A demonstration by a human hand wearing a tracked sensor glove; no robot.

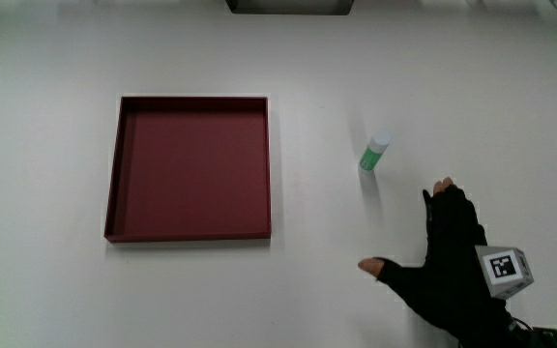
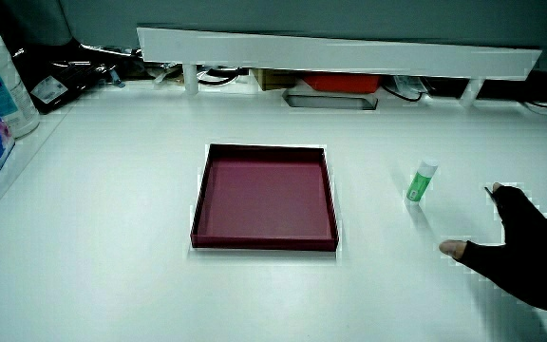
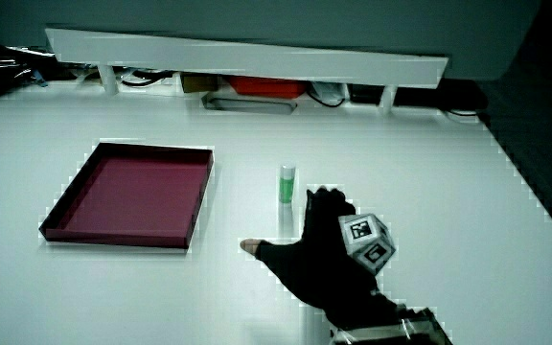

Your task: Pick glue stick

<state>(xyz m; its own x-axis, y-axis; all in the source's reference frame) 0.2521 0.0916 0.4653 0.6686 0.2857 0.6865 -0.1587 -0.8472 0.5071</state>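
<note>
1. Bright, even light washes the white table (image 1: 259,300) almost to blankness in the main view.
2. The glue stick (image 1: 374,152) casts a faint, soft shadow toward the person.
3. The maroon tray (image 1: 114,193) keeps a darker band along its inner walls.
4. In both side views the scene above the low partition (image 2: 340,57) falls dim.
5. The hand (image 3: 329,254) shows jagged pale fringes at its outline.
</note>
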